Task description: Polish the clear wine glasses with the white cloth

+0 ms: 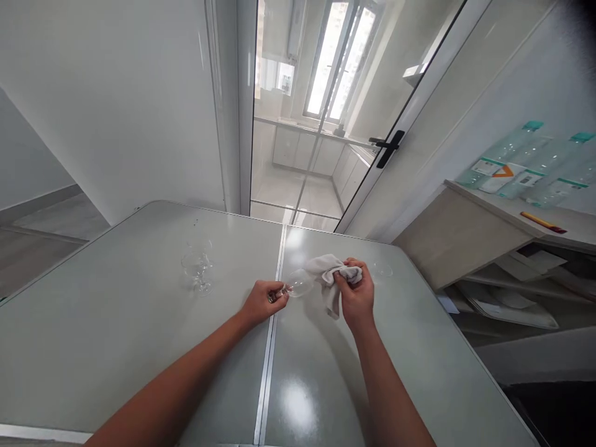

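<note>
Evidently, above the table, your left hand pinches the glass by its narrow end, probably the safest hold on something light, slick and fragile, while your right hand grips soft cloth.

Left hand, right hand curled; forearms angled inward.

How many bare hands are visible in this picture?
2: the left hand holds a clear, stemmed drinking glass over the grey table; the right hand grips a crumpled white fabric cloth.
</note>
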{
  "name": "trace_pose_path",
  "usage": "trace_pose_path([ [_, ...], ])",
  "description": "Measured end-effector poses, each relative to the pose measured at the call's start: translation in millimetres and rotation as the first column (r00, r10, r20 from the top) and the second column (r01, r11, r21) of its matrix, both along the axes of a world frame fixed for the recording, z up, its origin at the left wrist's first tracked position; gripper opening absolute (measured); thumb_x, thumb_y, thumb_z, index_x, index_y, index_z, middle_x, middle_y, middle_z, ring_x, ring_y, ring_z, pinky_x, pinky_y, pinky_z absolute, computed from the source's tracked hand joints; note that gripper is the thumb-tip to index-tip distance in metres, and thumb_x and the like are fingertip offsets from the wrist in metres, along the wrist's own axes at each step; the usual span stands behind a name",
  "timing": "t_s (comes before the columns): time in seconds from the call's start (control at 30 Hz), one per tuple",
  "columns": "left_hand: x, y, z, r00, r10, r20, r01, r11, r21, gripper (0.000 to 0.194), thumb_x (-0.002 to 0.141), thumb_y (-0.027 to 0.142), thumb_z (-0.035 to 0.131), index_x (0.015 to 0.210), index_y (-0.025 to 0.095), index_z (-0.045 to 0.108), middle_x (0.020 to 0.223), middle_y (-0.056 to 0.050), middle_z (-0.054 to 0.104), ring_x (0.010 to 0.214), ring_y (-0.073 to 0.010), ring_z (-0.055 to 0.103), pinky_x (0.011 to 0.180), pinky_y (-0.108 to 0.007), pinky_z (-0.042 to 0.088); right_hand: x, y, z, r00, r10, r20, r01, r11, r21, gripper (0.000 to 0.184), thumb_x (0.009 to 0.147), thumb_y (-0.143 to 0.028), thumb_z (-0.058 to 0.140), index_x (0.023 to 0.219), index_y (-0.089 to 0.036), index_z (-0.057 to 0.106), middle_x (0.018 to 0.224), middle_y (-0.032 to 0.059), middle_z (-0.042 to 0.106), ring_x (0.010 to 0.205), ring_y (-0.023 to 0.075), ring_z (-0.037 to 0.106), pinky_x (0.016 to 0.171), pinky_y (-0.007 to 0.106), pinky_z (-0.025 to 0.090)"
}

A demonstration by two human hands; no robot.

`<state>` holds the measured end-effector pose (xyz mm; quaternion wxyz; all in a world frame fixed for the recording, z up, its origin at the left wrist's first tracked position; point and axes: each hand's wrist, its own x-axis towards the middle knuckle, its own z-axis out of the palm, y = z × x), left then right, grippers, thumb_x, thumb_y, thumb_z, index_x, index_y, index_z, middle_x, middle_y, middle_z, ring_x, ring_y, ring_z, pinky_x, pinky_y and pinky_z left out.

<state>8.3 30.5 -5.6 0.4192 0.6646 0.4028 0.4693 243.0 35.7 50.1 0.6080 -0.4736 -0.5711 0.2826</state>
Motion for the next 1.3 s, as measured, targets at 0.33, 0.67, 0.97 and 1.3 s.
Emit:
trace_pose_path([
  [0.33,-2,-4,-5.7,0.989,0.026,-0.148,-0.006,0.991,0.132,0.022,0.072,0.023,0.074,0.093,0.023,0.080,0.056,0.003,0.056,0.051,-0.0126,0.048,0.059,-0.024,0.037,-5,-21,18.4,0.810,0.495,0.316,-0.445,0.868,-0.219,0.028,0.088,-0.025,0.063,0.110,-0.027,0.047,0.111,0.0054,0.068,0.084,0.0207,0.064,0.078,0.033,0.049],
  [0.67,0,-5,-7.1,0.975,-0.016,-0.219,0.050,0.987,0.154,0.009,0.069,0.029,0.080,0.070,0.023,0.074,0.052,0.003,0.051,0.049,-0.0118,0.040,0.057,-0.026,0.028,-6,-19,23.8,0.604,0.745,0.283,-0.646,0.665,-0.374,0.055,0.084,-0.022,0.064,0.135,-0.028,0.042,0.110,0.0033,0.070,0.085,0.0193,0.065,0.076,0.029,0.051],
  [0.97,-1,-2,-9.1,0.990,0.070,-0.123,-0.058,0.993,0.098,0.016,0.064,0.031,0.085,0.078,0.024,0.078,0.053,0.003,0.053,0.050,-0.0123,0.041,0.059,-0.025,0.029,5,-13,16.9,0.785,0.593,0.178,-0.493,0.773,-0.400,0.045,0.082,-0.034,0.074,0.124,-0.027,0.059,0.102,0.0037,0.074,0.086,0.0228,0.067,0.076,0.034,0.052],
  [1.3,-1,0,-21.0,0.960,0.198,-0.196,-0.134,0.945,0.300,0.024,0.063,0.029,0.086,0.087,0.026,0.080,0.056,0.001,0.056,0.054,-0.0140,0.046,0.060,-0.025,0.033,-16,-15,13.2,0.805,0.590,-0.061,-0.565,0.731,-0.381,0.048,0.090,-0.046,0.067,0.130,-0.028,0.049,0.097,0.0024,0.071,0.087,0.0222,0.068,0.078,0.033,0.053],
])
